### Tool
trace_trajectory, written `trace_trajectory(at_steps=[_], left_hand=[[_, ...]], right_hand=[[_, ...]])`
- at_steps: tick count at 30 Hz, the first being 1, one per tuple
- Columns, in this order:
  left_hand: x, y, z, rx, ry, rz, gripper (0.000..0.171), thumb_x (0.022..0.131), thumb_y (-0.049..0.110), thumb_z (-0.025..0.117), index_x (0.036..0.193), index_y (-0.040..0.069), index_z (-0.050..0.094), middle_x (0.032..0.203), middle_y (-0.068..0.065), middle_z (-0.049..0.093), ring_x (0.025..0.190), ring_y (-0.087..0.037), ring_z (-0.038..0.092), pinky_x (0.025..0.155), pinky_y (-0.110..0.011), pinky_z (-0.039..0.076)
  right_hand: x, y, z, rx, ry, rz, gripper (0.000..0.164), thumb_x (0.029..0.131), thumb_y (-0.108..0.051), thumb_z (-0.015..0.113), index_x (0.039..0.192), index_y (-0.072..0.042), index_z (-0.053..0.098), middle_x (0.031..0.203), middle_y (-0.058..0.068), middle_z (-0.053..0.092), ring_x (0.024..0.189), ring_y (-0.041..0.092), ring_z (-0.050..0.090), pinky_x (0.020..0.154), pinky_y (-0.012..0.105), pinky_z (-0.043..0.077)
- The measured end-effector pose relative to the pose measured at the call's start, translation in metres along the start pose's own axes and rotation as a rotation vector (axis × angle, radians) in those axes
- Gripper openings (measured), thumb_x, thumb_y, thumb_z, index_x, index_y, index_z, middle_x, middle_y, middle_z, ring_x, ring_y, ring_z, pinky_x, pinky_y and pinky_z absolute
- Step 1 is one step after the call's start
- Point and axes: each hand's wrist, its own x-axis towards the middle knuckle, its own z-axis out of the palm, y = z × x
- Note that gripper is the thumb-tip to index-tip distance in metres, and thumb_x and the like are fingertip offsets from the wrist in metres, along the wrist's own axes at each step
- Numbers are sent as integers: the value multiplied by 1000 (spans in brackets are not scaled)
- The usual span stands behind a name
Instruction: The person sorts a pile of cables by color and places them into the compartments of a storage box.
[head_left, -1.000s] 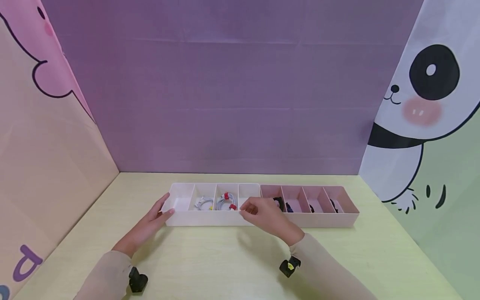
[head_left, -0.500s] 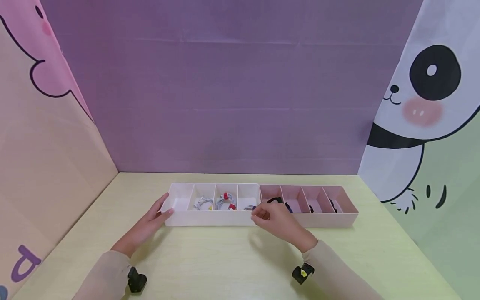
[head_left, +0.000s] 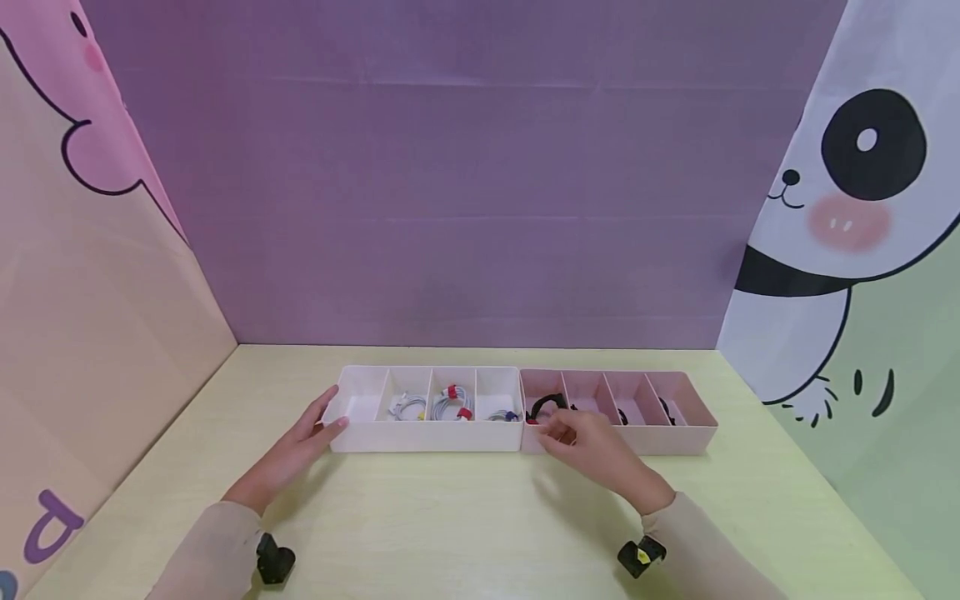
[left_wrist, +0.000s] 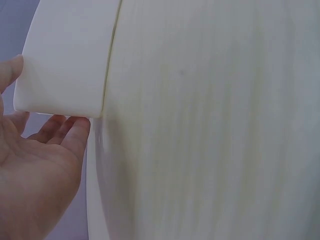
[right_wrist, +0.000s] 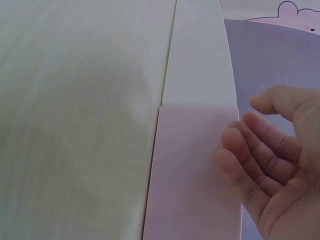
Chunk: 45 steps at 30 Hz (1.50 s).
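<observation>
A white four-compartment tray (head_left: 420,436) and a pink four-compartment tray (head_left: 675,437) stand end to end on the yellow-green table (head_left: 465,517). My left hand (head_left: 318,421) lies flat against the white tray's left end, fingers straight; the left wrist view shows the left hand (left_wrist: 40,165) at the white tray's corner (left_wrist: 65,60). My right hand (head_left: 570,429) hovers at the pink tray's front wall, by its first compartment and a black cable (head_left: 543,404). In the right wrist view the right hand (right_wrist: 270,160) has relaxed fingers and holds nothing beside the pink tray's wall (right_wrist: 195,170).
Coiled white cables lie in the white tray: one with a yellow tie (head_left: 408,407), one with red ties (head_left: 452,400), one with a blue tie (head_left: 501,414). Other dark items (head_left: 666,410) sit in the pink tray. Cloth walls enclose the table on three sides.
My right hand moved right, from the white tray's fourth compartment to the pink tray's first. A white cable with a blue tie now lies uncovered in that fourth compartment. The left hand stayed put.
</observation>
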Motion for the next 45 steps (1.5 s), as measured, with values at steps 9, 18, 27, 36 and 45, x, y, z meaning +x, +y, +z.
trace_trajectory(at_steps=[9,18,27,36,45], left_hand=[[0,-2,-1,-2,0,-4,81,105,45,49,162,25,-4,164,-25,-5,146,-52,10,113,-65,20],[0,-1,0,-6,6,-15,80,104,48,49,163,26,-1,164,-25,-2,147,-50,11,114,-66,16],[1,-2,-1,-8,-3,-30,79,104,47,50,162,28,-1,164,-25,-2,147,-50,11,113,-68,14],[1,-1,-1,31,6,-10,78,105,47,48,163,24,0,164,-24,1,144,-49,20,112,-69,19],[1,0,-2,51,-4,-24,80,104,50,48,163,25,0,164,-25,-2,145,-52,16,111,-72,16]], right_hand=[[-10,8,-10,-16,4,0,8,93,-13,71,99,-10,74,83,-14,66,75,5,61,70,26,54],[-23,20,-31,-20,36,57,8,93,-12,72,100,-9,74,83,-12,67,74,7,62,69,26,54],[-34,35,-47,-37,79,67,7,93,-13,73,98,-9,75,82,-12,67,73,5,63,68,25,55],[-43,46,-66,-49,140,74,7,91,-7,73,99,-6,74,84,-8,69,74,5,63,67,25,55],[-52,51,-77,-102,152,102,8,92,-10,73,99,-5,73,85,-6,71,75,7,65,68,24,55]])
